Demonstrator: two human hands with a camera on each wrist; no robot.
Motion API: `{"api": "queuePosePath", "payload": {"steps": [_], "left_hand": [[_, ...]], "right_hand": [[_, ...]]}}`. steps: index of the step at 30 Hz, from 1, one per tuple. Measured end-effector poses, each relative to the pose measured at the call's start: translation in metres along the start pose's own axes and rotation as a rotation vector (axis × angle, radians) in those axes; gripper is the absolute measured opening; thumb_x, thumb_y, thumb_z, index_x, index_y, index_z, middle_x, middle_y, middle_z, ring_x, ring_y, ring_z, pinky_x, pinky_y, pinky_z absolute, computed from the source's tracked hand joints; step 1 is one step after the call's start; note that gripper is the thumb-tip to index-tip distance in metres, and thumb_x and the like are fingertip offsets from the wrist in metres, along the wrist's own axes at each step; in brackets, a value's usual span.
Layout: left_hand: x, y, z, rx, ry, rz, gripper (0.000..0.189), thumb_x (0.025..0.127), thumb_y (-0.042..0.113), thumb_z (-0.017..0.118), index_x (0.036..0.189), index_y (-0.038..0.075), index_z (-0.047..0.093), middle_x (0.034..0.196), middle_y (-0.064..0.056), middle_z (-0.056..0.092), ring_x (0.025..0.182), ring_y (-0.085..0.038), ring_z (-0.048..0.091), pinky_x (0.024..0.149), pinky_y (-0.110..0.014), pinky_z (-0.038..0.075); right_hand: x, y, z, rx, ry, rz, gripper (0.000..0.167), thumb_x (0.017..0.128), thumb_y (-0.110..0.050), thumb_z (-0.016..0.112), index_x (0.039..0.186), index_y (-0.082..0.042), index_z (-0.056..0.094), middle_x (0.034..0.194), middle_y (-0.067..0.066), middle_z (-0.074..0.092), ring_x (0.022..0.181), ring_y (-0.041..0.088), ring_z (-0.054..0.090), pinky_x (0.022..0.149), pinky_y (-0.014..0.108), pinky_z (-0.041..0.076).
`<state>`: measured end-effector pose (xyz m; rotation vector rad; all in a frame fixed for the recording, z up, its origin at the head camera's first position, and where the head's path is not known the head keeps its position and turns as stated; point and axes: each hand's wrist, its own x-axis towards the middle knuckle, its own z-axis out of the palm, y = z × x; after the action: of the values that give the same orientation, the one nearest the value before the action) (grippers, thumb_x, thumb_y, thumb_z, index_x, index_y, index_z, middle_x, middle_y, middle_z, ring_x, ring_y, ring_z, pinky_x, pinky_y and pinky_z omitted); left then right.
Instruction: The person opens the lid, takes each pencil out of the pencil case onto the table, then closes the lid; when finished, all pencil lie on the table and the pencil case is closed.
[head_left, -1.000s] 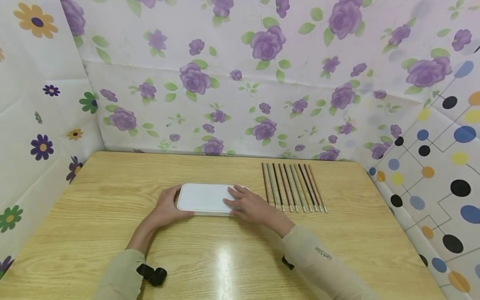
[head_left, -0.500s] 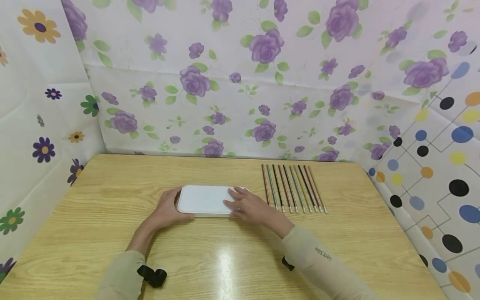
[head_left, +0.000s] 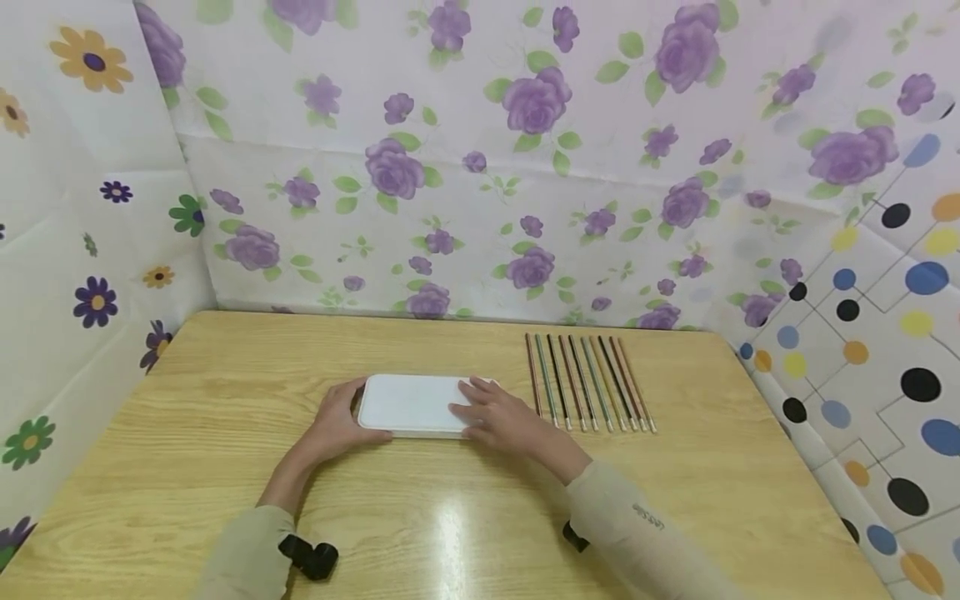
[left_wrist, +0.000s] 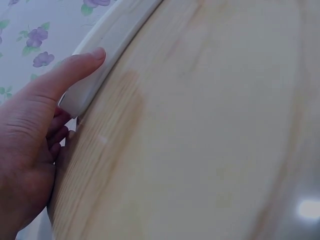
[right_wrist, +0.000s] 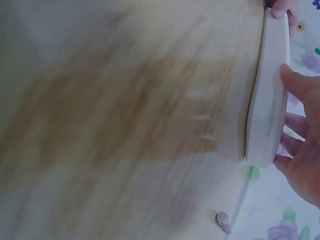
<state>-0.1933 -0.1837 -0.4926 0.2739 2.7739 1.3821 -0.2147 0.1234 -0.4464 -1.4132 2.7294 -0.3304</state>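
Note:
A flat white box (head_left: 411,404) with rounded corners and its top closed lies on the wooden table. My left hand (head_left: 339,421) grips its left end, thumb along the front side and fingers round the back corner. In the left wrist view that thumb presses the white side wall (left_wrist: 115,45). Spread fingers of my right hand (head_left: 502,423) rest on the right part of the box top. The right wrist view has the right thumb at the front upper edge of the box (right_wrist: 265,115), the other fingers reaching over its far end.
Right of the box, several pencils (head_left: 577,375) in dark, red, green and tan colours lie in a row, eraser ends toward me. One pencil end (right_wrist: 222,218) appears in the right wrist view. Flowered cloth (head_left: 450,208) hangs behind the table (head_left: 420,517), dotted cloth (head_left: 892,392) at right.
Both hands and the box keep their places. The whole head view has shifted slightly downward as the camera tilted.

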Motion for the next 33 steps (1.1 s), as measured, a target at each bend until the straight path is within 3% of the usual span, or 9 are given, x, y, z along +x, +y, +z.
{"api": "queuePosePath", "payload": {"steps": [8, 13, 17, 21, 26, 33], "left_hand": [[0.003, 0.003, 0.007, 0.007, -0.016, 0.003, 0.104, 0.068, 0.037, 0.088, 0.145, -0.006, 0.033, 0.141, -0.028, 0.037, 0.13, -0.044, 0.026, 0.103, -0.061, 0.027], [0.003, 0.003, 0.007, -0.016, -0.051, 0.019, 0.111, 0.07, 0.037, 0.087, 0.15, -0.006, 0.022, 0.147, -0.031, 0.028, 0.133, -0.045, 0.021, 0.105, -0.061, 0.025], [0.0, 0.0, 0.002, -0.075, -0.088, 0.044, 0.11, 0.074, 0.033, 0.085, 0.15, -0.009, 0.016, 0.147, -0.034, 0.022, 0.134, -0.047, 0.021, 0.107, -0.059, 0.026], [0.0, -0.004, -0.004, -0.104, -0.075, 0.058, 0.096, 0.082, 0.029, 0.079, 0.147, -0.012, 0.023, 0.148, -0.034, 0.025, 0.136, -0.047, 0.023, 0.109, -0.056, 0.024], [0.001, -0.005, -0.004, -0.127, -0.07, 0.071, 0.086, 0.088, 0.029, 0.073, 0.146, -0.012, 0.025, 0.149, -0.032, 0.027, 0.137, -0.045, 0.024, 0.11, -0.055, 0.023], [0.002, -0.004, -0.001, -0.168, -0.059, 0.07, 0.081, 0.09, 0.025, 0.07, 0.146, -0.013, 0.025, 0.147, -0.033, 0.031, 0.136, -0.045, 0.027, 0.109, -0.055, 0.025]], "right_hand": [[-0.005, 0.004, 0.0, 0.112, 0.003, 0.087, 0.051, 0.094, -0.026, 0.066, 0.14, -0.01, 0.052, 0.152, 0.018, 0.031, 0.142, 0.034, 0.023, 0.113, 0.047, 0.019], [-0.009, 0.007, -0.005, 0.198, 0.059, 0.18, 0.065, 0.093, -0.03, 0.067, 0.148, -0.01, 0.04, 0.157, 0.019, 0.021, 0.144, 0.032, 0.014, 0.112, 0.049, 0.022], [-0.016, 0.011, -0.01, 0.255, 0.115, 0.227, 0.061, 0.095, -0.029, 0.064, 0.147, -0.007, 0.041, 0.157, 0.018, 0.021, 0.144, 0.034, 0.013, 0.11, 0.054, 0.025], [-0.019, 0.015, -0.01, 0.23, 0.12, 0.178, 0.05, 0.096, -0.024, 0.062, 0.14, -0.004, 0.05, 0.152, 0.019, 0.032, 0.141, 0.036, 0.025, 0.109, 0.052, 0.028], [-0.017, 0.012, -0.004, 0.141, 0.05, 0.067, 0.041, 0.097, -0.022, 0.06, 0.134, -0.004, 0.057, 0.146, 0.021, 0.041, 0.136, 0.036, 0.035, 0.108, 0.048, 0.031], [-0.016, 0.007, -0.001, 0.142, 0.062, 0.063, 0.038, 0.094, -0.017, 0.064, 0.13, -0.004, 0.06, 0.145, 0.021, 0.041, 0.135, 0.038, 0.034, 0.108, 0.045, 0.03]]}}
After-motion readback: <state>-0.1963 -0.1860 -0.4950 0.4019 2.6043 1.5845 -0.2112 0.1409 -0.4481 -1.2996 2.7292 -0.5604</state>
